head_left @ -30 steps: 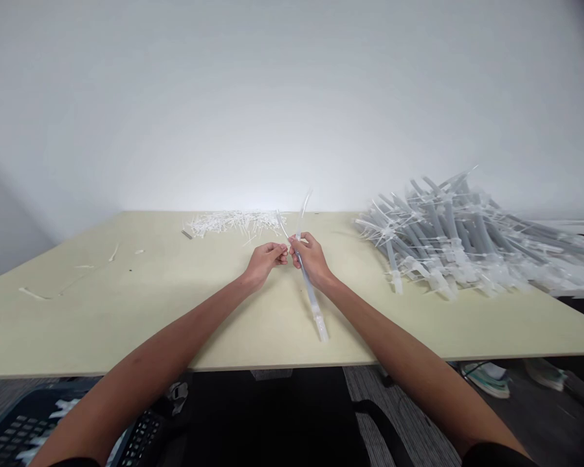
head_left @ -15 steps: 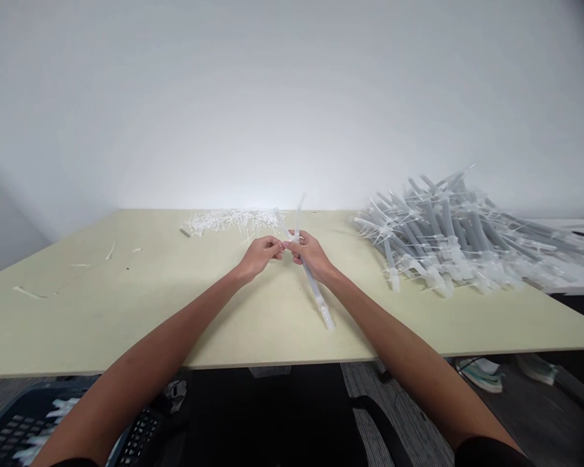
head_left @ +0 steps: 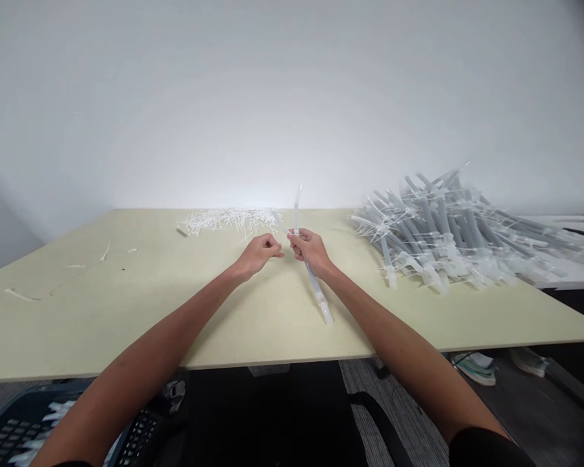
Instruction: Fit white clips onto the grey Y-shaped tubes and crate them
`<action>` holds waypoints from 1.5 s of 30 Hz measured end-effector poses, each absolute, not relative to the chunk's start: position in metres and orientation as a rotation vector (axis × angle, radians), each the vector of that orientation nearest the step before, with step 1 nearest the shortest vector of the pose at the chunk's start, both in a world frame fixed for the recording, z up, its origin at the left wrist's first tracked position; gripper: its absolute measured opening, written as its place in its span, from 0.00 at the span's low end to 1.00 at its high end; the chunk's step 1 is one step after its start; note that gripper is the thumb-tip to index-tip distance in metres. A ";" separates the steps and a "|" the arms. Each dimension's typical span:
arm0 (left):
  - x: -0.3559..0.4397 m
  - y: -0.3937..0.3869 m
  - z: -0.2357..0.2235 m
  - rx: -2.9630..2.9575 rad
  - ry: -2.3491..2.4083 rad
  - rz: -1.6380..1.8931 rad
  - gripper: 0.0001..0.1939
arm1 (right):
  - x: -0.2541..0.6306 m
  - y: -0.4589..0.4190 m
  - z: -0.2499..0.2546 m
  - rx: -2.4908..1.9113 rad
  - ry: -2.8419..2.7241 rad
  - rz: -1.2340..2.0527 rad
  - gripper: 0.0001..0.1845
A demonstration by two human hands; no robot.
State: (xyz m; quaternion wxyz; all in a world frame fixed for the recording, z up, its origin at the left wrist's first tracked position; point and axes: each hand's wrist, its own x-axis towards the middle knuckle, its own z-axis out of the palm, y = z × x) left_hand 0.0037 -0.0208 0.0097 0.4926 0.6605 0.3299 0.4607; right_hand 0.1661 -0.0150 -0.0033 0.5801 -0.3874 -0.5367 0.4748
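One tube (head_left: 315, 283) is above the middle of the desk (head_left: 265, 324), with two tips slanting toward the back edge and one wider end toward the front edge. Of the two hands, the right hand (head_left: 312, 251) grips it near the fork; the left hand (head_left: 257, 256) is curled just beside, a narrow gap away, and whether it pinches anything I cannot tell. Near the back edge, left of the middle, is one heap of white ties (head_left: 228, 220), too many to count, with one grey strip (head_left: 182, 232) at its left. Four pale scraps (head_left: 23, 296) are scattered toward the left edge. One pile of tubes (head_left: 442, 233), uncountable, covers the back right corner. Below the front edge are one basket (head_left: 2, 431), at left, and two shoes (head_left: 474, 371), at right.
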 end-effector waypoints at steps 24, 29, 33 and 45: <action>0.013 -0.020 -0.002 1.468 0.609 1.229 0.14 | 0.147 -0.031 0.005 -0.761 -1.213 1.298 0.16; 0.013 -0.022 -0.002 1.485 0.719 1.168 0.17 | 0.150 -0.031 0.007 -0.672 -1.173 1.395 0.11; 0.008 -0.021 -0.006 1.607 0.731 1.005 0.22 | 0.155 -0.030 0.008 -0.685 -1.151 1.467 0.13; 0.015 -0.026 -0.008 1.811 1.000 1.034 0.24 | 0.158 -0.026 0.000 -1.002 -1.475 0.838 0.15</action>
